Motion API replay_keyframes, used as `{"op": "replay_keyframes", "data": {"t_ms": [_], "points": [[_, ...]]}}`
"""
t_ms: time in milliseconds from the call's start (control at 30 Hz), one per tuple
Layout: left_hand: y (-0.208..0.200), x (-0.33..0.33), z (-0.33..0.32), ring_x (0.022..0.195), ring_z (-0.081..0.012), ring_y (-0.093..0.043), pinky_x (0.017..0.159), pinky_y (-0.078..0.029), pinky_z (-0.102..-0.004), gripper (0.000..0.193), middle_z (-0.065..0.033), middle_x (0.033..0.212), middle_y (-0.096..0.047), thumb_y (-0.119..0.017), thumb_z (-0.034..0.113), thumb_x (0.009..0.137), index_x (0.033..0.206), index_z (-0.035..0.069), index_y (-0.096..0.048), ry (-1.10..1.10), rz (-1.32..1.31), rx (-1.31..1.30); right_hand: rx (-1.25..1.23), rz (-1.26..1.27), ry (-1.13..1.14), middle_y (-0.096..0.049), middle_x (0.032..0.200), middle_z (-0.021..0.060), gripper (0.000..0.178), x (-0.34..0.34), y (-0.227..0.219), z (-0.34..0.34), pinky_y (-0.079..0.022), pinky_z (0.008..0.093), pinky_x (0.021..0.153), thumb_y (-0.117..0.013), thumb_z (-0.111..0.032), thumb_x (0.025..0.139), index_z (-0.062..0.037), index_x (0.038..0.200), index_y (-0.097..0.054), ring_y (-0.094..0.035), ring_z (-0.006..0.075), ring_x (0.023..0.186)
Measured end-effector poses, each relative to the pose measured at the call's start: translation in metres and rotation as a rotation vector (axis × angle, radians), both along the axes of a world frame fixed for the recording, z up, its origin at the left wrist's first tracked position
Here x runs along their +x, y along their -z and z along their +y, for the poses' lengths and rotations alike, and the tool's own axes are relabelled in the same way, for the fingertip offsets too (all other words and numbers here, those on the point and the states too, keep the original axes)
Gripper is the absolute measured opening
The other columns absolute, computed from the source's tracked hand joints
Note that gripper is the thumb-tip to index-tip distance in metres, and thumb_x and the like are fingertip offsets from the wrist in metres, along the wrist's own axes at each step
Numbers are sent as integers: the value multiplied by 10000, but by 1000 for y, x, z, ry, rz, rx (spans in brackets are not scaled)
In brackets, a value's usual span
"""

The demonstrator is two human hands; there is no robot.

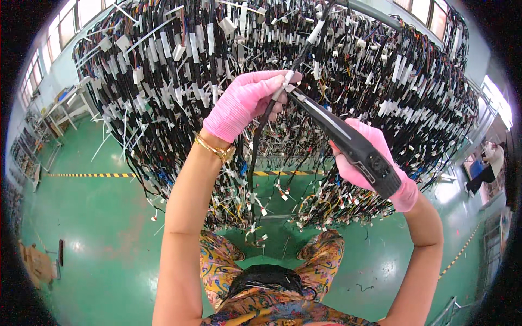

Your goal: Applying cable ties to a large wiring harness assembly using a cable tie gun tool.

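My left hand (244,100), in a pink glove, pinches a black wire harness (256,142) where a white tie or tag (287,81) goes around it. The harness hangs from above and runs down past my left wrist; its lower end has small white connectors. My right hand (361,146), also gloved in pink, is wrapped around a long black cable tie gun (348,140). The tool's narrow nose meets the white tie beside my left fingertips. My left thumb and fingers hide part of that contact.
A dense rack of hanging black harnesses (179,98) with white tags fills the space ahead. A metal bar (372,13) crosses above. Yellow-black tape (87,175) marks the green floor (109,228). Cardboard (38,266) lies at left; another person (492,163) is far right.
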State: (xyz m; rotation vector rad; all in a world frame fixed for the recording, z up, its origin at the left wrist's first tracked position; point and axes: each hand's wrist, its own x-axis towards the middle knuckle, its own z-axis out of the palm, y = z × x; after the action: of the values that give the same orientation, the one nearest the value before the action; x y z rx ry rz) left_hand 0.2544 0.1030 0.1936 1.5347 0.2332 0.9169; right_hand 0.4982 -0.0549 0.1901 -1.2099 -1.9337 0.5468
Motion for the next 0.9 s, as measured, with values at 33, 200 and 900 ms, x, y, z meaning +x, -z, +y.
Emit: {"op": "replay_keyframes", "data": {"t_ms": [33,200,900], "points": [[0,1,0,657,-65,-581,593,-493,-227,400,28,791,-610,-597,299,1026,1306,19,-648,-3,-4,6,-12,3,7,-579,981,102,307,0,0,-1,-505,329,712,-682,-17,781,-39,1076,-599,-609,227,835],[3,1,-10,594,-60,-517,567,-467,-225,442,53,771,-567,-587,361,1026,1296,16,-648,-84,-54,-30,121,-159,123,-573,985,136,302,2,10,0,-516,359,720,-694,-42,792,-41,1075,-587,-616,270,852],[24,44,-40,582,-41,-499,511,-397,-199,365,41,790,-565,-788,128,836,1143,19,-624,-104,92,66,602,-804,713,-543,1164,117,746,-14,63,-19,-408,459,967,-804,-159,533,-72,1230,-553,-520,337,1131]]}}
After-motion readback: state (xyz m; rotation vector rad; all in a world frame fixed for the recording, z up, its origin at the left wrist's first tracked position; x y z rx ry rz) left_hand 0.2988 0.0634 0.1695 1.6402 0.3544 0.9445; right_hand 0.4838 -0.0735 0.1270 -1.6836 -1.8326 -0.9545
